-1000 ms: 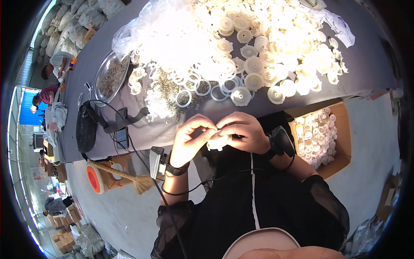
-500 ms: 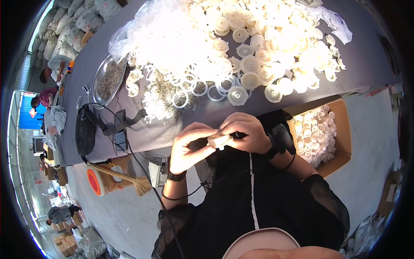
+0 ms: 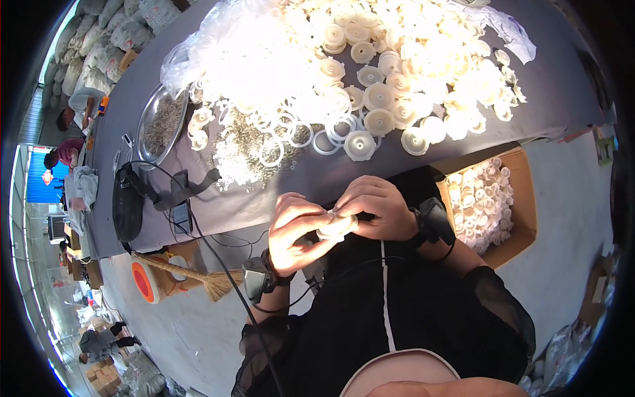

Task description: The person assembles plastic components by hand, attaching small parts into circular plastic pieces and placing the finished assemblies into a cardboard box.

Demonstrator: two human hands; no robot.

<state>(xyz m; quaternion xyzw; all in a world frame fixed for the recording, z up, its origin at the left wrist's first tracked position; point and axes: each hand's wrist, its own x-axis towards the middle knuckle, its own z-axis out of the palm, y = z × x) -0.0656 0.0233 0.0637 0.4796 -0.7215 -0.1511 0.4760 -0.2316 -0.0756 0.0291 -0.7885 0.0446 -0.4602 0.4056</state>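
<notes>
My left hand (image 3: 296, 231) and my right hand (image 3: 377, 208) meet in front of my body, just off the table's near edge. Between their fingertips they pinch a small round cream plastic part (image 3: 337, 227); the fingers cover much of it. On the table beyond lies a sunlit heap of round cream plastic parts (image 3: 380, 97). White plastic rings (image 3: 271, 153) lie at its near left side, beside a scatter of tiny metal pieces (image 3: 254, 142) that look like springs. Very small white pieces (image 3: 231, 173) are mixed in there.
An oval metal tray (image 3: 139, 135) of small pieces sits on the grey-covered table (image 3: 555, 109) at left, near a black pouch (image 3: 127, 205) and cables. Right of me stands an open cardboard box (image 3: 527, 212) holding white plastic parts. A broom (image 3: 215, 283) lies below left. People work far left.
My left hand has turned at the wrist, bringing the device strapped there into fuller view. The fingers of both hands have shifted around the plastic part, which they still hold.
</notes>
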